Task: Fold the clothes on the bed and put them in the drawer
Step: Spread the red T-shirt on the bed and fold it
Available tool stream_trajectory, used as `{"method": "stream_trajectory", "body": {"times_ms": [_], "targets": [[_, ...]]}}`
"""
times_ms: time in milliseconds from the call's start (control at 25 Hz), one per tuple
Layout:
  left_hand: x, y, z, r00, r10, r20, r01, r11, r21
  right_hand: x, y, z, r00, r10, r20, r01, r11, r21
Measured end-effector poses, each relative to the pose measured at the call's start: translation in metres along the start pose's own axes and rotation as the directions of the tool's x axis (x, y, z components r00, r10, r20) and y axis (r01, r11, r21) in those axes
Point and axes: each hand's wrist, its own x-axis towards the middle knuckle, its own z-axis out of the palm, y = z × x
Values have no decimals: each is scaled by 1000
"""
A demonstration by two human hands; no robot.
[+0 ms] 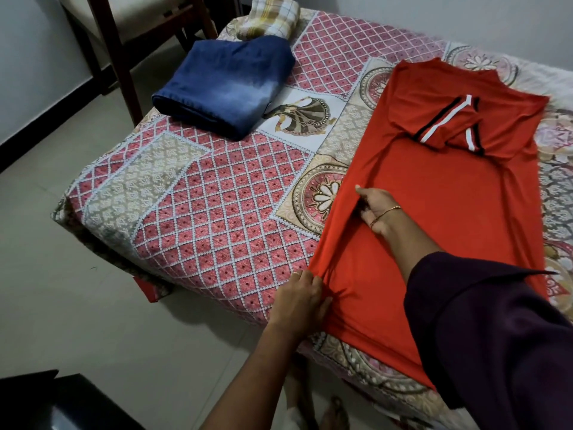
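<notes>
You're looking at pale tiled floor (93, 305), plain white walls (31, 72), a dark wooden chair (124, 41) at the bed's far-left corner, and dark furniture (46, 405) bottom-left.

Bed (201, 212) with patterned quilted cover: centre of view. Red jersey shirt (434, 187): spread flat on bed, right side. Folded blue denim garment (226, 85): on bed, far left corner. Checked folded cloth (273, 17): just behind denim garment. Wooden chair (124, 41): on floor, left of bed. Left hand (299, 301): shirt's near left corner. Right hand (376, 209): shirt's left edge, farther up.
</notes>
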Motion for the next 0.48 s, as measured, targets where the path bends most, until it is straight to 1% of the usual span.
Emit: {"method": "stream_trajectory", "body": {"times_ms": [40,80,120,160,200,240,280,360,400,480], "targets": [[7,2,-9,995,-63,76,66,997,-31,4,-4,-1,1000,-1,11,1,998,57],[15,1,-16,977,-101,187,115,991,-63,6,-7,-1,1000,-5,23,2,993,114],[24,-2,-18,954,-98,284,129,987,-92,10,-10,-3,1000,-13,29,9,989,149],[33,-7,-17,919,-85,385,140,983,-119,13,-12,-4,999,-22,36,15,983,181],[42,-11,-19,866,-66,495,154,978,-139,16,-13,-4,999,-32,32,25,980,199],[50,-15,-22,820,-42,571,166,972,-167,20,-13,-3,999,-45,18,40,973,226],[56,-19,-22,788,-28,615,192,960,-202,26,-13,-2,999,-52,-13,53,967,248],[62,-25,-19,756,-28,654,258,931,-258,34,-15,0,994,-70,-81,91,952,293],[64,-26,-18,752,-47,657,293,917,-269,38,-16,2,990,-75,-118,107,950,295],[65,-25,-17,786,-97,611,326,904,-276,43,-19,3,983,-99,-153,136,959,250]]}}
